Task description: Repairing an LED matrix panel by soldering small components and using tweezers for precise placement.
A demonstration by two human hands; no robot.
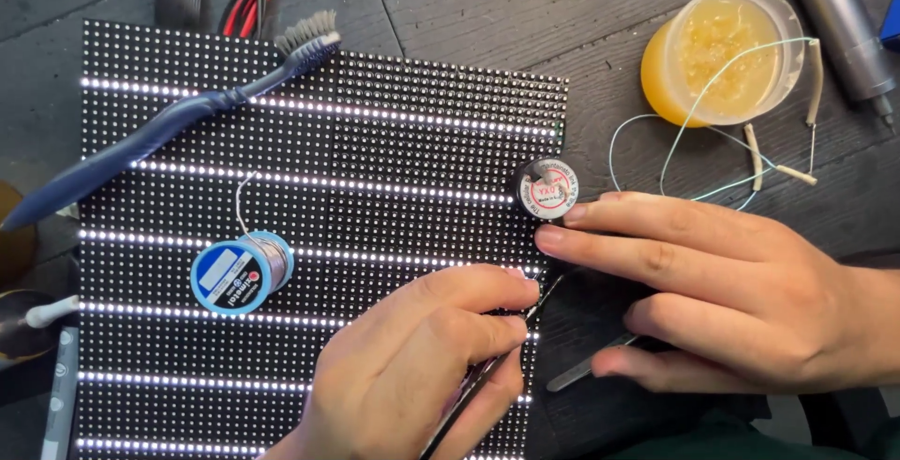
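Pinching a thin black pair of tweezers [487,366], the left hand [422,366] rests on the lower right part of the black LED matrix panel [309,197], its fingers [487,293] narrowed tight around the tool, whose tip reaches the panel's right edge. The right hand [722,296] lies just beside it on the dark wooden table [469,0], palm down, with its fingers [600,244] stretched out flat toward the panel edge and gripping nothing that can be seen; a slim silver metal tool [586,371] lies under it. A small round spool with a red and white label [547,188] stands at the panel's right edge, touching the right fingertips. On the panel lie a blue spool of solder wire [241,272] at the left and a dark blue toothbrush [169,127] across the upper left. An orange tub of yellowish paste [722,52] stands upper right on the table, with thin pale green wires [694,122] looped beside it.
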